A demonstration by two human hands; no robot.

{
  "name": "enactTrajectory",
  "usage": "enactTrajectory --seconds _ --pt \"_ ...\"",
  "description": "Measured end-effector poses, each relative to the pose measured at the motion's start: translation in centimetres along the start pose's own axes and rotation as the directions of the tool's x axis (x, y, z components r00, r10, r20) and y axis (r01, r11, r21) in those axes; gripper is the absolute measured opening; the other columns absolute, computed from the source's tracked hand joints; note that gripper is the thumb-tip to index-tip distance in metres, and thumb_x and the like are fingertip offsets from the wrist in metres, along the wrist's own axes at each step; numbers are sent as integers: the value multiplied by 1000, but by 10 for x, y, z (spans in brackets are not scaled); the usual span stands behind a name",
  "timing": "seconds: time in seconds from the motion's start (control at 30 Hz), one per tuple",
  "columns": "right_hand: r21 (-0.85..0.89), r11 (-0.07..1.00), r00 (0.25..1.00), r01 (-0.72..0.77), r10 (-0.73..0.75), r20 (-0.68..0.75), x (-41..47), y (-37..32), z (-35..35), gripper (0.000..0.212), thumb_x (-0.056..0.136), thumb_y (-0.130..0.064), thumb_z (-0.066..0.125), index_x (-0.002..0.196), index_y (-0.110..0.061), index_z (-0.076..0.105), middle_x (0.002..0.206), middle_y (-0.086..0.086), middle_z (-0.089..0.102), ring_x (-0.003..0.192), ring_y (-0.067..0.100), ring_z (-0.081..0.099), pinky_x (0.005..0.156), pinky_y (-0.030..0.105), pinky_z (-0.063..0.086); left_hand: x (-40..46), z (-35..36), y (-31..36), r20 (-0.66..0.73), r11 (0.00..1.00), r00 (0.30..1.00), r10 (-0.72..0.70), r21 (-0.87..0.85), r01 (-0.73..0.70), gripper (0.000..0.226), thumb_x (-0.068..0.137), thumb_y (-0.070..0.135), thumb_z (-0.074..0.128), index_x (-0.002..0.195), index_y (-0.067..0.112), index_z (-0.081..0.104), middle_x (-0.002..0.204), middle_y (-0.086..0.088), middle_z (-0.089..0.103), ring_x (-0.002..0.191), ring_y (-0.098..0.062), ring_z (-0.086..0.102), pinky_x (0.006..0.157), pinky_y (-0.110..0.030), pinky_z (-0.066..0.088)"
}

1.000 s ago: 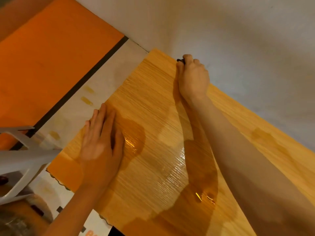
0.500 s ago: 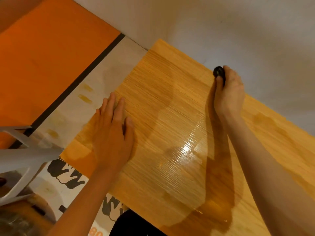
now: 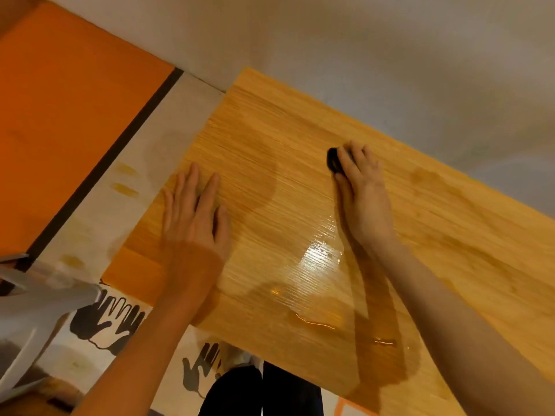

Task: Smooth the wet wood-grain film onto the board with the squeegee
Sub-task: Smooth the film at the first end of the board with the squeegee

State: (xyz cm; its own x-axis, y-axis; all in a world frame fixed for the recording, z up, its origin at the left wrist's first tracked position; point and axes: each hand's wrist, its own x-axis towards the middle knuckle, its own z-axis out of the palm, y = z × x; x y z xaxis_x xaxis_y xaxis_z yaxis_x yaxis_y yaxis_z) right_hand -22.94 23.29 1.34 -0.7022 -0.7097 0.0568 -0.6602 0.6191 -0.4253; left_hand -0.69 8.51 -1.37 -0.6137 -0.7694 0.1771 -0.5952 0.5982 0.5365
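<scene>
A board covered with light wood-grain film (image 3: 270, 139) lies slanted across the view, with shiny wet patches near its middle and lower edge. My left hand (image 3: 193, 217) rests flat on the film's left part, fingers spread. My right hand (image 3: 362, 196) presses a small black squeegee (image 3: 333, 159) onto the film right of centre. Only the squeegee's rounded black end shows; my fingers hide the rest.
An orange panel (image 3: 66, 121) with a dark strip lies at the left beside a pale sheet (image 3: 168, 127). A white plastic piece (image 3: 27, 298) juts in at the lower left. Hand-print patterned paper (image 3: 114, 319) lies under the board. A grey-white wall (image 3: 390, 55) stands behind.
My right hand has drawn the squeegee from the board's far edge toward me and onto the film. My left hand has stayed flat on the left part. The camera view has shifted.
</scene>
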Motion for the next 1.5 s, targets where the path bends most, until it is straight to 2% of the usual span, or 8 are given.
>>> enactTrajectory --seconds 0.17,0.37,0.6,0.73,0.97,1.23,1.37,1.5 --pt "30 981 978 -193 195 -79 29 -5 6 45 106 -25 36 150 -12 35 160 11 24 150 31 12 122 47 14 -3 -2 1 55 1000 998 30 -3 -29 50 104 30 42 153 20 43 167 -4 26 157 -21 17 125 -24 -7" --pt "-36 999 1000 2 -2 11 -92 -38 6 46 107 -27 31 151 -16 33 161 4 21 151 21 8 124 36 4 -4 -5 3 55 997 998 28 -68 -24 48 103 27 46 151 17 47 166 -6 30 156 -22 19 127 -26 -4" --pt "-14 986 985 -165 165 -44 44 5 0 45 107 -23 31 151 -13 32 161 11 21 150 30 10 123 43 6 0 -11 6 152 999 988 15 -40 -9 55 103 35 39 156 20 37 169 -2 20 158 -18 10 125 -24 -8" --pt "-68 995 997 -76 74 -36 53 25 -7 46 107 -23 31 152 -14 30 160 10 22 150 28 12 122 41 4 6 -6 24 208 993 972 113 -66 -101 57 103 31 41 157 19 32 169 -3 17 158 -19 7 128 -32 -4" --pt "-71 905 896 -419 399 -192 19 76 -32 48 107 -28 27 153 -15 26 161 11 19 150 30 9 122 44 5 20 22 39 224 975 949 222 -77 -210 52 104 24 42 156 16 39 168 -4 24 157 -20 16 129 -44 8" --pt "-120 992 999 -30 25 -43 54 33 -4 47 106 -23 33 152 -14 30 159 9 27 149 30 17 121 44 10 21 18 45 266 976 942 205 13 -216 53 106 30 38 156 16 37 168 -2 21 156 -14 12 126 -24 -2" --pt "-68 967 962 -246 235 -140 14 106 -44 46 104 -19 36 150 -12 33 159 11 26 149 31 17 121 46 9 22 18 47 278 980 942 187 16 -200 56 105 36 33 157 17 36 168 -1 20 157 -14 10 127 -26 -1" --pt "3 940 927 -342 338 -164 11 104 -43 47 107 -26 27 152 -11 30 161 11 19 150 30 8 123 48 6 22 18 45 263 981 947 187 -3 -193 55 105 36 35 156 17 38 168 -2 23 157 -15 12 128 -30 3"
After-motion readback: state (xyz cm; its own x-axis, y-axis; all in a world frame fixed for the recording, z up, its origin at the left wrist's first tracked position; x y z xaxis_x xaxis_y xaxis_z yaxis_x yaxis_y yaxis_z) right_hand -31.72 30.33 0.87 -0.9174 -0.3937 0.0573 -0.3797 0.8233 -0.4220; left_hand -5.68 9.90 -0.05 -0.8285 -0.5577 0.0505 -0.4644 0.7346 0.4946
